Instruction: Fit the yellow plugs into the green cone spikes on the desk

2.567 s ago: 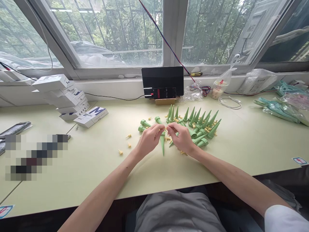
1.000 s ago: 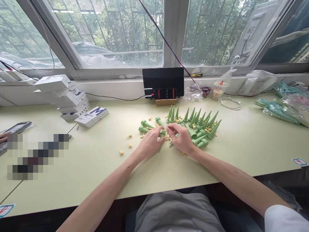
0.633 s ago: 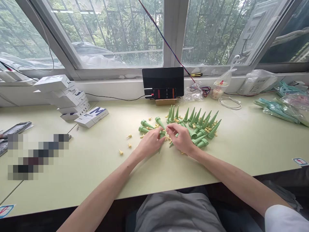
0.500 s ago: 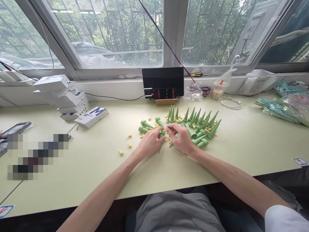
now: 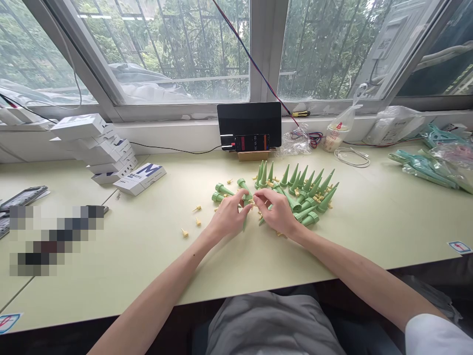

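Observation:
My left hand (image 5: 231, 214) is closed round a green plastic cone spike (image 5: 247, 198), whose narrow tip points down toward me. Thumb and fingertips of my right hand (image 5: 276, 211) are pinched at a small yellow plastic nozzle (image 5: 253, 201), right against the cone's wide end; whether it sits inside the cone I cannot tell. Behind and to the right, several green cones (image 5: 286, 176) stand upright, with others (image 5: 310, 219) lying on their sides among yellow pieces. Left of my hand lie more green cones (image 5: 223, 189) and a few loose yellow nozzles (image 5: 185, 232).
A phone (image 5: 252, 143) showing a timer leans on a black tablet (image 5: 249, 118) at the back. White boxes (image 5: 140, 178) are stacked on the left, near a pixelated patch. To the right are a bagged cup (image 5: 336, 135), a coiled white cable (image 5: 354, 159) and teal items in plastic (image 5: 424, 167).
My left fingers have spread a little around the green cone, leaving more of it showing. My right fingertips stay at the yellow nozzle with hardly any movement.

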A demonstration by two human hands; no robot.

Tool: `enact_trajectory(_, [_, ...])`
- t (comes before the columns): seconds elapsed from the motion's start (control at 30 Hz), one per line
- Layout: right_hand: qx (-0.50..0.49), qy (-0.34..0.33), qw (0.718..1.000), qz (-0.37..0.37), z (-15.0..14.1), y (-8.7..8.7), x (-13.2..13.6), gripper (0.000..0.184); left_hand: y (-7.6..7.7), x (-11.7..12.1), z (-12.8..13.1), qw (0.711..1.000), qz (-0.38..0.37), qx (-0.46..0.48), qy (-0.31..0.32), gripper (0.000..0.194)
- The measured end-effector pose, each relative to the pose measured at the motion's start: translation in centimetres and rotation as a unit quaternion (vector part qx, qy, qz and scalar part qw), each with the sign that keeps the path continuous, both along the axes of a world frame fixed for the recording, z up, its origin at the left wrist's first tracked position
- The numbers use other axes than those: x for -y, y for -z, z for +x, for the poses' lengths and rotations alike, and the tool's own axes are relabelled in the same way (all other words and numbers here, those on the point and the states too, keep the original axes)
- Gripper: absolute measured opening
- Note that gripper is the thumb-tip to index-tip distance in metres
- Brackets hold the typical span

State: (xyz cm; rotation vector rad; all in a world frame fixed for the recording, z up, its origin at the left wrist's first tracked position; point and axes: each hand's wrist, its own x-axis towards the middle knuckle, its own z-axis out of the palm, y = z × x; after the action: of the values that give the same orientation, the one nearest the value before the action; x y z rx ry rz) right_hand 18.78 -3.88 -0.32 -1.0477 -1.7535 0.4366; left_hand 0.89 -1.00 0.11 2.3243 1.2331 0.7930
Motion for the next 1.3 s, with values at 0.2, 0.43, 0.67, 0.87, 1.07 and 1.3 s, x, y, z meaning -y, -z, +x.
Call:
enact_trajectory(0.2, [0.002,-0.008,1.000,-0.004,-0.02,-0.05,0.00,0.019,-0.46,0.26,0.20,1.000,-0.021,0.021,-0.002,0.021])
enact_trajectory(0.43, [0.005,-0.011,1.000,-0.007,-0.07,-0.03,-0.03,0.019,-0.47,0.40,0.30,0.999,-0.021,0.019,0.025,0.021])
enact_trajectory(0.67, [0.010,-0.013,1.000,-0.010,-0.04,-0.01,-0.02,0.016,-0.39,0.37,0.30,0.999,-0.022,0.019,0.022,0.021])
enact_trajectory(0.87, [0.019,-0.019,1.000,-0.011,-0.01,0.15,-0.10,0.014,-0.39,0.44,0.33,0.999,-0.026,0.017,0.023,0.022])
enact_trajectory(1.07, [0.020,-0.020,1.000,-0.009,-0.07,0.05,-0.06,0.014,-0.30,0.45,0.40,0.999,-0.024,0.017,0.034,0.020])
enact_trajectory(1.3, [0.020,-0.034,0.999,0.001,-0.06,0.25,-0.15,0.014,-0.41,0.60,0.40,0.998,-0.055,-0.005,0.042,0.019])
